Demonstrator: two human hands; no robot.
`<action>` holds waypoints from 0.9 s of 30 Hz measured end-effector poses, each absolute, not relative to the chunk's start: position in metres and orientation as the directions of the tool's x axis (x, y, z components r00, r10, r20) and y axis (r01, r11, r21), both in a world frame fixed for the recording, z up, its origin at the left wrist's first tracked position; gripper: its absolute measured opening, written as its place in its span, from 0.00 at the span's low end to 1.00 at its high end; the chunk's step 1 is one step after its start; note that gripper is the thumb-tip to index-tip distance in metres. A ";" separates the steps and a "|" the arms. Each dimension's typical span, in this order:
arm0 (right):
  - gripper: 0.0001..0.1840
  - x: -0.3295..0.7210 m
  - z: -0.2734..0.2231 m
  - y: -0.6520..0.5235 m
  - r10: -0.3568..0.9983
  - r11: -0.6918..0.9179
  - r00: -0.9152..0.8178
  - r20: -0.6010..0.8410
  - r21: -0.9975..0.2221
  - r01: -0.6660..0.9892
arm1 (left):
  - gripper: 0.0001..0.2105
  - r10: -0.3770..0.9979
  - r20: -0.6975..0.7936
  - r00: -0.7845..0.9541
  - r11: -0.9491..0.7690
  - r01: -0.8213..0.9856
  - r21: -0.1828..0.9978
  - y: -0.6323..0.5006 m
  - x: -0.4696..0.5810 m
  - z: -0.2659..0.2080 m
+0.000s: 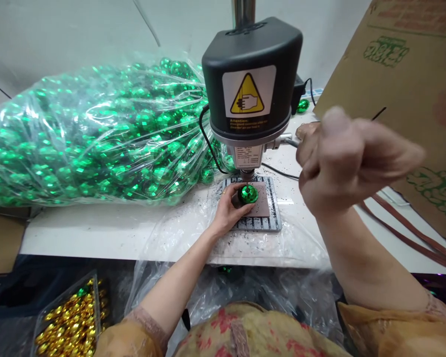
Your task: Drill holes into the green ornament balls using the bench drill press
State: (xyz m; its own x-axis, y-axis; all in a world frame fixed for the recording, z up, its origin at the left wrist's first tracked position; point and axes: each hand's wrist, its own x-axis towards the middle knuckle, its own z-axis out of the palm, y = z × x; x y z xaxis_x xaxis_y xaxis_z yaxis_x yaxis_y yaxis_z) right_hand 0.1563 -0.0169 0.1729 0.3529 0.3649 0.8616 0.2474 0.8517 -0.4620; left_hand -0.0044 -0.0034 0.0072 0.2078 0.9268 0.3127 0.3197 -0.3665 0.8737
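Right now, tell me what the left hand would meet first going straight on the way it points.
The green ball that the left hand holds comes first; depth beyond it, over the brown pad, is unclear.

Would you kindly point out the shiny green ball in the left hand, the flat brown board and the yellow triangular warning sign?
Shiny green ball [250,195]: head view, its visible middle.
Flat brown board [263,204]: head view, bare right part.
Yellow triangular warning sign [247,95]: head view, its centre.

A mustard-brown left sleeve [128,342] at seven o'clock and matching right sleeve [397,329] at four o'clock end in dusty-pink cuffs [150,322]; at six o'clock, a beige, red-flowered garment front [260,322]
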 end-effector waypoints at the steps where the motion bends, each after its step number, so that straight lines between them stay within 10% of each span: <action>1: 0.25 0.154 0.182 -0.016 0.369 0.856 0.414 0.832 -0.478 0.198 | 0.25 0.932 0.308 0.189 -0.355 0.311 0.882 -0.004 -0.004 0.008; 10: 0.23 0.161 0.214 0.004 0.509 0.789 0.373 0.776 -0.594 0.159 | 0.23 0.924 0.383 0.011 -0.363 0.345 0.865 -0.029 -0.006 0.005; 27: 0.23 0.157 0.210 0.012 0.380 0.855 0.420 0.824 -0.486 0.180 | 0.22 0.808 0.589 0.012 -0.560 0.329 0.761 -0.086 -0.030 0.008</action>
State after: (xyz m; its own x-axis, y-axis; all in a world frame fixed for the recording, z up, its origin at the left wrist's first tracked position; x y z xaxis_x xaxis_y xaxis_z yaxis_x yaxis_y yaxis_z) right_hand 0.1574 0.0119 0.2100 0.4199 0.3801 0.8242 0.1804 0.8550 -0.4862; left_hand -0.0304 -0.0863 0.0078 0.0125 0.8081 0.5889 0.3287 -0.5596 0.7608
